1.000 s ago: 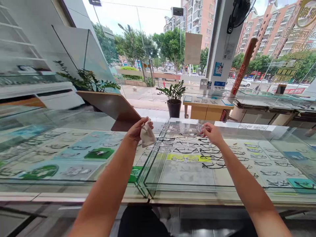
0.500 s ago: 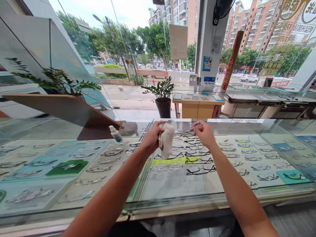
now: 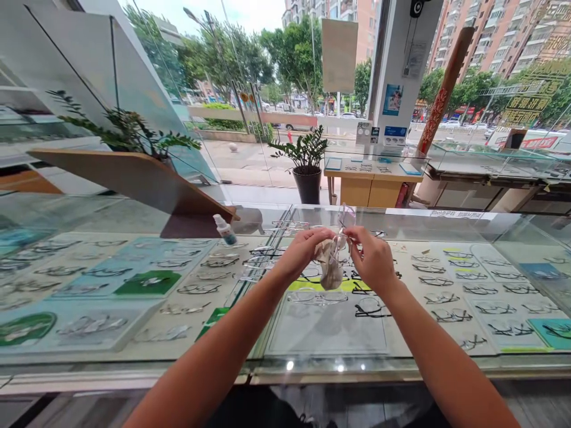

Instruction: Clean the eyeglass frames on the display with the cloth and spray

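Observation:
My left hand [image 3: 302,253] is closed on a small pale cleaning cloth [image 3: 330,272] that hangs below its fingers. My right hand [image 3: 373,259] pinches a pair of clear-framed glasses [image 3: 344,221], whose lenses stick up above both hands. The two hands meet over the glass counter [image 3: 312,351], and the cloth touches the glasses between them. Under the glass lie rows of spectacle frames [image 3: 450,279] on coloured cards.
A small spray bottle [image 3: 225,230] stands on the counter left of my hands, beside a slanted wooden-backed mirror [image 3: 134,178]. A potted plant [image 3: 307,166] and a wooden display desk [image 3: 370,184] stand beyond the counter by the shop window. More glass showcases run off to the right.
My hands have come together: the left brought the cloth rightwards onto the glasses held by the right. The view swung left then back right, bringing the spray bottle into sight.

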Motion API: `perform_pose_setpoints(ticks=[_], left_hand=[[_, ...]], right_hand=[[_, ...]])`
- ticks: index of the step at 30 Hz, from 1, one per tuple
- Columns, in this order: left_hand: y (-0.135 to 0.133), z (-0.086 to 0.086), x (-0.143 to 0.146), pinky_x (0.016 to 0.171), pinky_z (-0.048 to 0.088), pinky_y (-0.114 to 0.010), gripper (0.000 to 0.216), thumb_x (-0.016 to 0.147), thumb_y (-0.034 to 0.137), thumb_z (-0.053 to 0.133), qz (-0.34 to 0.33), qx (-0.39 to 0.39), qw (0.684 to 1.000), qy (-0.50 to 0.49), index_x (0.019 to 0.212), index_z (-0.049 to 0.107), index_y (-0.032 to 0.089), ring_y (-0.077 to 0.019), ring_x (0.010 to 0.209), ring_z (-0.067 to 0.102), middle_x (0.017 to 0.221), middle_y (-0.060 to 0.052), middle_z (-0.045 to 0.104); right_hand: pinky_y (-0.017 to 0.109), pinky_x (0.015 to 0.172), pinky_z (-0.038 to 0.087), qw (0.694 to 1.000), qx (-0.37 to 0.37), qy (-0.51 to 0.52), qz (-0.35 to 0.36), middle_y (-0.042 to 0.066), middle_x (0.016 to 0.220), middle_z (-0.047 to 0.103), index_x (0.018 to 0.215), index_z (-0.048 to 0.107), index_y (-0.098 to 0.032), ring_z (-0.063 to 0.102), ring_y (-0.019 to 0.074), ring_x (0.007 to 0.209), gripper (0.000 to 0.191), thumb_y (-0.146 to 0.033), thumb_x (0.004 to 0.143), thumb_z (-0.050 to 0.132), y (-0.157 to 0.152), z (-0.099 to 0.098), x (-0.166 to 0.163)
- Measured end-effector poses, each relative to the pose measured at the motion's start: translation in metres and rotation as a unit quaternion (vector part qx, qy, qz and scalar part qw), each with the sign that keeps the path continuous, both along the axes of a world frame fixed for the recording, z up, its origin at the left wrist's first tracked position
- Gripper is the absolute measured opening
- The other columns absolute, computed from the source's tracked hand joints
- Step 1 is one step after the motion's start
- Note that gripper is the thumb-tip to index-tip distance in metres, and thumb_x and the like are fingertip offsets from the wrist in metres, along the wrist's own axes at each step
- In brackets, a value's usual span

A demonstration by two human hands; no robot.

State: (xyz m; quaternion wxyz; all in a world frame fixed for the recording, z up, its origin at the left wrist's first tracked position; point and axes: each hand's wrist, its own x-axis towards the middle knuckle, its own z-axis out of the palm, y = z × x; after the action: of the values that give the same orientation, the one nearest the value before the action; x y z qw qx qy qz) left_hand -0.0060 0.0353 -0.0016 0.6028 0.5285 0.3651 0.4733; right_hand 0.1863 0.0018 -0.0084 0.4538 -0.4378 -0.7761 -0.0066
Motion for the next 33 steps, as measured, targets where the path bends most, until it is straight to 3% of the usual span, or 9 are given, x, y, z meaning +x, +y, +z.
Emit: perform_pose_setpoints(ticks=[4,8,11,16,20,26,29,33], left_hand=[[0.000,-0.005,0.000,0.057,0.030,-0.024,0.044,0.071,0.056,0.088,-0.019,0.028,0.999,0.016,0.078,0.076,0.014,-0.0097,0.059,0.045,0.067,0.000,0.059],[0.000,-0.005,0.001,0.056,0.025,-0.024,0.049,0.069,0.059,0.090,-0.015,0.062,0.998,0.019,0.071,0.072,0.014,-0.0084,0.058,0.038,0.062,0.002,0.052],[0.000,-0.004,0.002,0.057,0.027,-0.024,0.052,0.067,0.063,0.091,0.007,0.074,0.997,0.011,0.071,0.073,0.014,-0.0090,0.059,0.040,0.063,0.001,0.054],[0.001,-0.006,0.003,0.057,0.027,-0.024,0.052,0.065,0.063,0.091,0.011,0.076,0.997,0.017,0.072,0.075,0.014,-0.0092,0.059,0.042,0.064,0.000,0.056],[0.003,-0.009,0.003,0.055,0.026,-0.024,0.051,0.065,0.062,0.092,0.009,0.067,0.998,0.020,0.071,0.075,0.014,-0.0084,0.056,0.041,0.062,0.001,0.056],[0.011,-0.002,-0.005,0.054,0.035,-0.022,0.044,0.055,0.049,0.097,0.022,0.007,0.999,-0.034,0.067,0.072,0.015,-0.0094,0.056,0.050,0.061,0.001,0.062],[0.018,0.003,-0.016,0.050,0.036,-0.021,0.040,0.050,0.041,0.096,0.036,-0.038,0.995,-0.089,0.063,0.069,0.015,-0.0093,0.052,0.052,0.058,0.003,0.060],[0.027,0.005,-0.031,0.050,0.042,-0.022,0.031,0.052,0.033,0.091,0.027,-0.083,0.989,-0.122,0.062,0.067,0.015,-0.0110,0.052,0.056,0.058,0.002,0.062]], right_hand=[[0.031,0.067,0.048,0.999,0.013,-0.038,0.004,0.005,0.096,0.081,0.121,0.062,-0.025,0.074,0.0214,0.076,0.030,-0.012,0.098,0.047,-0.004,-0.003,-0.001],[0.034,0.075,0.052,0.993,-0.043,0.085,0.072,0.005,0.107,0.080,0.118,0.060,-0.027,0.075,0.0217,0.087,0.028,-0.014,0.097,0.047,-0.007,-0.002,-0.004],[0.035,0.079,0.054,0.952,-0.129,0.261,0.091,0.006,0.107,0.079,0.110,0.060,-0.027,0.073,0.0208,0.090,0.013,-0.030,0.097,0.058,-0.005,0.002,-0.007],[0.037,0.083,0.051,0.876,-0.278,0.368,0.139,0.003,0.096,0.077,0.090,0.073,-0.024,0.066,0.0190,0.087,0.026,-0.048,0.081,0.075,0.005,0.006,-0.007],[0.032,0.076,0.047,0.819,-0.333,0.433,0.176,0.000,0.084,0.076,0.080,0.076,-0.024,0.061,0.0160,0.080,0.026,-0.047,0.072,0.082,0.009,0.006,-0.009],[0.030,0.074,0.044,0.737,-0.398,0.499,0.222,0.000,0.080,0.074,0.067,0.071,-0.022,0.059,0.0136,0.076,0.022,-0.037,0.062,0.087,0.009,0.012,-0.002],[0.029,0.074,0.044,0.714,-0.428,0.499,0.239,0.001,0.076,0.073,0.063,0.068,-0.022,0.060,0.0142,0.076,0.022,-0.035,0.060,0.085,0.013,0.014,0.005],[0.029,0.072,0.042,0.719,-0.465,0.441,0.269,0.001,0.074,0.073,0.062,0.065,-0.021,0.061,0.0154,0.077,0.020,-0.035,0.064,0.079,0.017,0.014,0.013]])
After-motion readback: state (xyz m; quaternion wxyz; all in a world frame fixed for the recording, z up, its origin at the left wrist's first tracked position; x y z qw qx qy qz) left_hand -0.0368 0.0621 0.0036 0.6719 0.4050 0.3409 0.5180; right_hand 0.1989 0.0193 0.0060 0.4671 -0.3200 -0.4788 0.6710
